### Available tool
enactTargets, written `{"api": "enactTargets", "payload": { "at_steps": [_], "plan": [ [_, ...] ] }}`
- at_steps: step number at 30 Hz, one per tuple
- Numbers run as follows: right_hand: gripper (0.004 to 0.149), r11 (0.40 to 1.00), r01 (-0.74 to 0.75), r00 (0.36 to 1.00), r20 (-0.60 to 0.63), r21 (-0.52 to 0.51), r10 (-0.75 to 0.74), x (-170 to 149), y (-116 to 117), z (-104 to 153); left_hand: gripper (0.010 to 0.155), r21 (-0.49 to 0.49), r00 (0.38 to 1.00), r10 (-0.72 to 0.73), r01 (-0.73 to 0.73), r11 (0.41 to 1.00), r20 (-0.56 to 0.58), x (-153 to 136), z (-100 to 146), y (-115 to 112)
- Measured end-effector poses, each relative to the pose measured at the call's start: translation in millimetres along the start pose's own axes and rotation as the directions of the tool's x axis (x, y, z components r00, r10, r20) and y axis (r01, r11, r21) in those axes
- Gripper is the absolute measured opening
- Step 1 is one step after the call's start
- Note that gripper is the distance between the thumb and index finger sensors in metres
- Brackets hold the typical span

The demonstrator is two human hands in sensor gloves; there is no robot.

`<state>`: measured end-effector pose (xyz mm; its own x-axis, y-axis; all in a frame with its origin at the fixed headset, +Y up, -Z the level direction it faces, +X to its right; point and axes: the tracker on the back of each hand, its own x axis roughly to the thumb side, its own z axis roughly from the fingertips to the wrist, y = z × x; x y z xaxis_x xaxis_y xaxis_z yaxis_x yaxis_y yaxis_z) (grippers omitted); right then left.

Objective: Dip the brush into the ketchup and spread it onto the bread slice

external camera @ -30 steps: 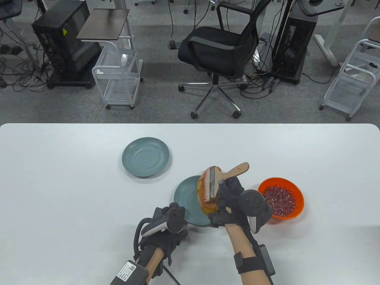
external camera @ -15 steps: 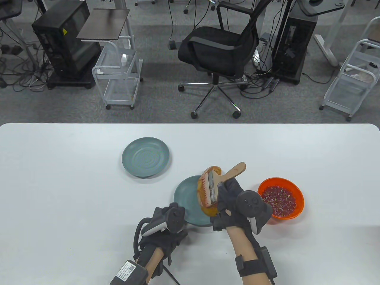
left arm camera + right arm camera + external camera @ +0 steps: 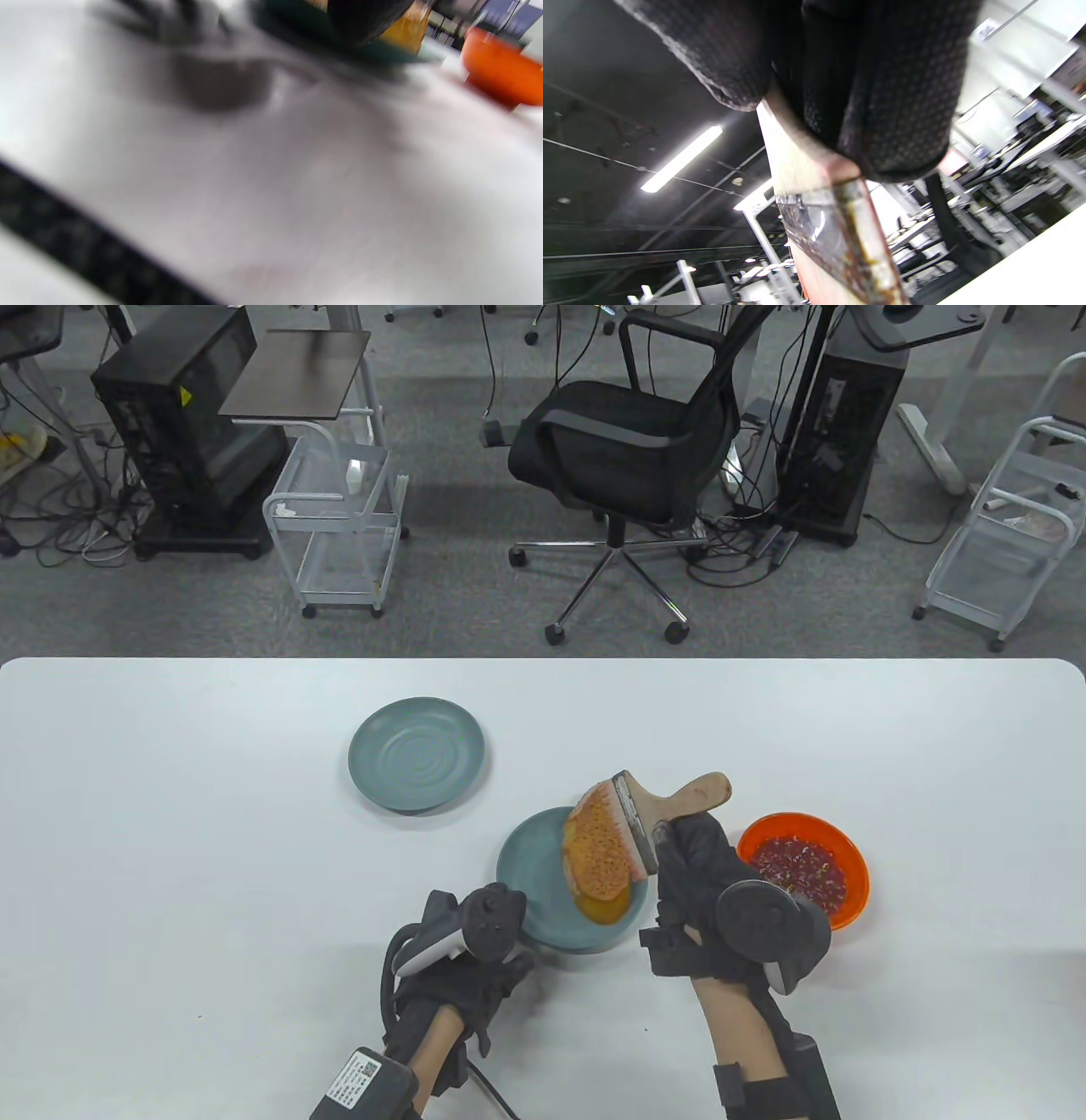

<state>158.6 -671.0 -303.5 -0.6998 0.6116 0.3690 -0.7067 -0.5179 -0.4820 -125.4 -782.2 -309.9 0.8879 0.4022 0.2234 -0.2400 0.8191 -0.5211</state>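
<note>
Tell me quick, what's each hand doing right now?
Left hand: rests on the table by the near teal plate; whether it grips the plate cannot be told.
Right hand: holds the wooden-handled, ketchup-stained brush over the bread slice.

This is an office or lab workspace rather than a kitchen. Beyond the wide white table (image 3: 170,814), at twelve o'clock, a black mesh swivel chair (image 3: 624,449) stands on grey carpet. Black computer towers (image 3: 182,432) sit at ten and two o'clock, cables trailing round them. White wire trolleys (image 3: 339,530) stand at eleven and three o'clock. Fluorescent strip lights (image 3: 681,159) hang from a dark ceiling.
</note>
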Motion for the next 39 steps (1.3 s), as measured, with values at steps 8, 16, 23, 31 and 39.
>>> {"api": "enactTargets", "payload": {
  "at_steps": [8,16,23,31,39],
  "plan": [
    [0.046,0.984,0.143,0.972,0.172,0.104,-0.160,19,2,15,0.051,0.549,0.976,0.128,-0.207,0.810,0.179,-8,62,66],
    [0.046,0.959,0.050,0.935,0.325,0.279,-0.143,39,29,27,0.044,0.693,0.866,0.021,-0.414,0.590,0.500,15,114,90],
    [0.045,0.918,-0.083,0.870,0.478,0.387,-0.123,64,47,41,0.068,0.594,0.839,-0.033,-0.356,0.722,0.543,52,117,81],
    [0.045,0.898,-0.136,0.827,0.546,0.419,-0.129,81,53,49,0.049,0.592,0.841,-0.067,-0.320,0.740,0.537,54,128,85],
    [0.047,0.957,-0.171,0.850,0.526,0.233,0.024,74,21,43,0.045,0.654,0.786,-0.066,-0.460,0.601,0.614,42,144,91]
  ]
}}
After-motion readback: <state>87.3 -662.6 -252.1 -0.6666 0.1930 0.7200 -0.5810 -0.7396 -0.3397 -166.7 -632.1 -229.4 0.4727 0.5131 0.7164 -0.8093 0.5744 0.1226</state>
